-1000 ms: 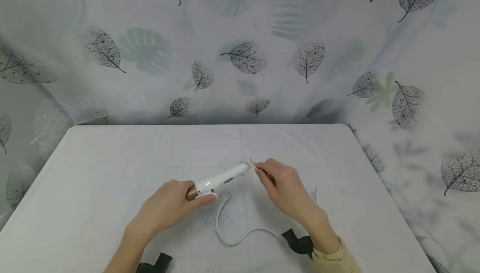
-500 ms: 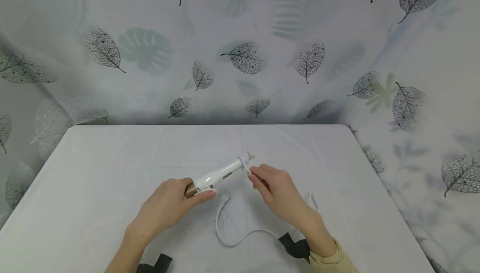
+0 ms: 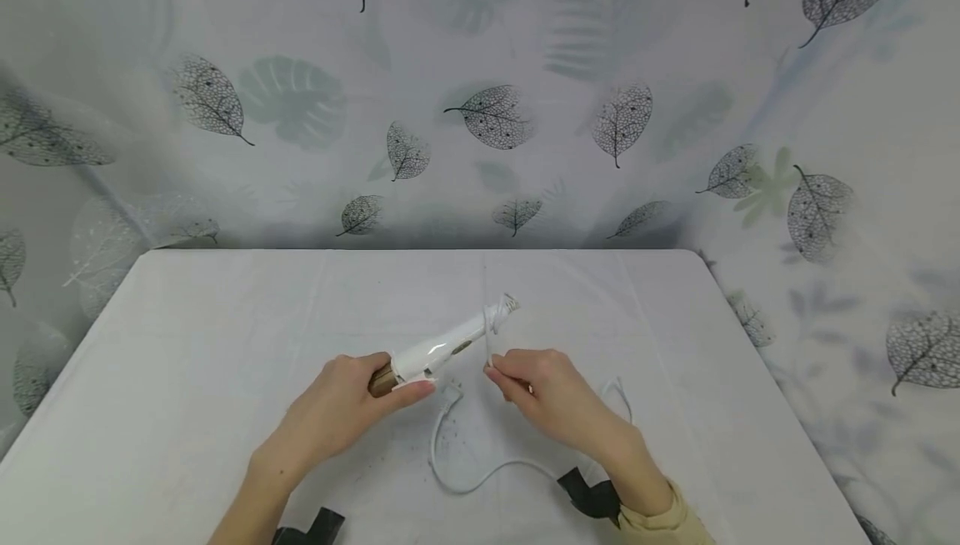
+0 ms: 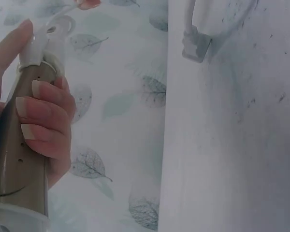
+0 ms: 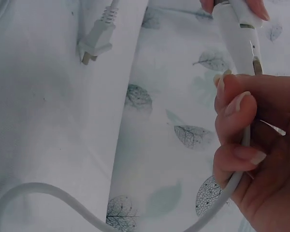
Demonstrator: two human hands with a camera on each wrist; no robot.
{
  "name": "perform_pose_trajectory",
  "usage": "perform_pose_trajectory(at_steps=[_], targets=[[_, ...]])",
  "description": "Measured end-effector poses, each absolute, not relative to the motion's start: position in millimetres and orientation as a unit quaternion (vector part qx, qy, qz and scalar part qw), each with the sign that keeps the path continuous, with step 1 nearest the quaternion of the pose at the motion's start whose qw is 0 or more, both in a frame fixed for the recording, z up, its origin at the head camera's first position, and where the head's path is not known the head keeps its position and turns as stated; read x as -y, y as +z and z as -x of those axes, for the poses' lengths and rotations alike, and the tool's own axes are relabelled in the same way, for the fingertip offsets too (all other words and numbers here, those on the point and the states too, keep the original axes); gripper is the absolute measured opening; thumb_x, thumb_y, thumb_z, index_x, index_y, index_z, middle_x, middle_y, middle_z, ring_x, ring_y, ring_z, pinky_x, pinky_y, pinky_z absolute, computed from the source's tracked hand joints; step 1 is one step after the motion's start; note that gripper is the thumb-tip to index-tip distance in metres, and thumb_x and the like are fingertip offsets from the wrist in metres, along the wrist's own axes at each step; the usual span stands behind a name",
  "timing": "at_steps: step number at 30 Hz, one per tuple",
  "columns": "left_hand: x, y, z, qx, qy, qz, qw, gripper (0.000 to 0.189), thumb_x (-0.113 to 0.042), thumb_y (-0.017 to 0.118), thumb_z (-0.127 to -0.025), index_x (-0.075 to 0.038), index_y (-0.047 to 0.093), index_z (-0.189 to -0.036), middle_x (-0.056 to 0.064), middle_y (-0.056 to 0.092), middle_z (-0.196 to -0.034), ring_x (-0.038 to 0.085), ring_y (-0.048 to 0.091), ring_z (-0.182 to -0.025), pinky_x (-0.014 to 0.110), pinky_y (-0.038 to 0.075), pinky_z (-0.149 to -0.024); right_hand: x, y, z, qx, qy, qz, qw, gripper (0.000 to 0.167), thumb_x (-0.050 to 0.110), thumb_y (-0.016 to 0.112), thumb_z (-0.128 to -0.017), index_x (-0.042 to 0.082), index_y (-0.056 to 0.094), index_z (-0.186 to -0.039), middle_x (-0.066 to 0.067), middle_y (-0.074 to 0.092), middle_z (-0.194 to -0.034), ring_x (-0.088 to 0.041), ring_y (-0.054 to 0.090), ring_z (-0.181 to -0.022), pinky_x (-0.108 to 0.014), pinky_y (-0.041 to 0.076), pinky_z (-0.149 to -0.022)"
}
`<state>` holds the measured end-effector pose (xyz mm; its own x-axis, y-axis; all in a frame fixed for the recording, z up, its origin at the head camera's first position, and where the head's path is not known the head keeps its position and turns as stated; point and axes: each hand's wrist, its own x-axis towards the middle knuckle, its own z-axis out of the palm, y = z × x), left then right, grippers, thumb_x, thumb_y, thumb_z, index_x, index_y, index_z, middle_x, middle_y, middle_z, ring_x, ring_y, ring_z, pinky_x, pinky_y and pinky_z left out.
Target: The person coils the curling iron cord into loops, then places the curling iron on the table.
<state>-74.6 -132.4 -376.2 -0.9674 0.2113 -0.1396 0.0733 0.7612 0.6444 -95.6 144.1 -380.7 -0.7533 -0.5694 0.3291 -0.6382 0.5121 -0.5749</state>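
A curling iron with a white handle [image 3: 442, 348] and a gold-brown barrel [image 4: 26, 145] is held above the table, its handle end slanting up to the right. My left hand [image 3: 336, 402] grips the barrel, with the fingers curled round it in the left wrist view. Near the handle's far end, the white power cord [image 3: 488, 335] loops round it. The thumb and fingers of my right hand [image 3: 562, 395] pinch this cord just below the handle. In the right wrist view, the cord [image 5: 232, 186] runs down through the curled fingers.
The two-pin plug [image 5: 97, 37] lies on the white-covered table [image 3: 225, 320], its cord curving toward the right forearm. Small dark specks surround it. Black straps [image 3: 592, 495] show at the wrists. A leaf-patterned curtain [image 3: 480, 45] hangs behind the table.
My right hand has moved from the handle's tip down and slightly left, drawing the cord across the handle. The handle end has risen slightly. My left hand keeps its grip.
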Motion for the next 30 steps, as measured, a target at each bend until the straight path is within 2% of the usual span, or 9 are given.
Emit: perform_pose_trajectory(at_steps=[4, 8, 13, 20, 26, 30], targets=[[132, -376, 74, -0.927, 0.347, -0.090, 0.108, 0.065, -0.080, 0.060, -0.078, -0.017, 0.046, -0.070, -0.009, 0.027, -0.060, 0.004, 0.027, -0.053, 0.022, 0.025, -0.050, -147, -381, 96, 0.878, 0.339, -0.337, 0.033, 0.022, 0.009, 0.065, -0.097, 0.014, 0.063, -0.075, 0.012, 0.048, -0.063, 0.002, 0.037, -0.053, -0.017, 0.035, -0.050], [134, -375, 74, -0.929, 0.346, -0.078, 0.108, 0.066, -0.081, 0.061, -0.076, -0.017, 0.045, -0.070, -0.009, 0.025, -0.060, 0.005, 0.026, -0.054, 0.022, 0.024, -0.051, -153, -379, 98, 0.890, 0.328, -0.313, 0.055, 0.007, 0.008, 0.069, -0.093, 0.011, 0.073, -0.088, 0.009, 0.051, -0.064, 0.002, 0.040, -0.055, -0.019, 0.039, -0.052], [136, -373, 73, -0.929, 0.346, -0.079, 0.101, 0.064, -0.078, 0.061, -0.079, -0.016, 0.046, -0.072, -0.008, 0.026, -0.062, 0.006, 0.027, -0.056, 0.023, 0.025, -0.051, -157, -378, 100, 0.891, 0.328, -0.306, 0.074, 0.004, 0.006, 0.072, -0.091, 0.009, 0.075, -0.090, 0.009, 0.052, -0.064, 0.002, 0.042, -0.055, -0.019, 0.039, -0.052], [136, -373, 72, -0.922, 0.350, -0.117, 0.115, 0.062, -0.075, 0.063, -0.080, -0.017, 0.045, -0.070, -0.009, 0.025, -0.059, 0.005, 0.023, -0.054, 0.022, 0.022, -0.050, -160, -379, 99, 0.889, 0.326, -0.321, 0.030, 0.011, 0.000, 0.069, -0.091, 0.010, 0.074, -0.089, 0.006, 0.062, -0.071, -0.002, 0.057, -0.065, -0.019, 0.046, -0.059], [137, -375, 71, -0.915, 0.356, -0.150, 0.118, 0.057, -0.073, 0.064, -0.081, -0.020, 0.047, -0.069, -0.011, 0.023, -0.058, 0.003, 0.021, -0.054, 0.021, 0.022, -0.050, -165, -380, 102, 0.918, 0.281, -0.281, -0.012, 0.018, 0.020, 0.068, -0.095, 0.018, 0.068, -0.078, 0.012, 0.055, -0.063, 0.000, 0.046, -0.056, -0.021, 0.041, -0.055], [138, -377, 70, -0.906, 0.362, -0.178, 0.127, 0.054, -0.073, 0.068, -0.078, -0.024, 0.048, -0.070, -0.014, 0.022, -0.060, 0.001, 0.022, -0.054, 0.019, 0.023, -0.050, -169, -379, 103, 0.920, 0.287, -0.261, -0.059, 0.015, 0.012, 0.063, -0.098, 0.011, 0.072, -0.086, 0.007, 0.067, -0.075, -0.001, 0.051, -0.064, -0.021, 0.044, -0.060]])
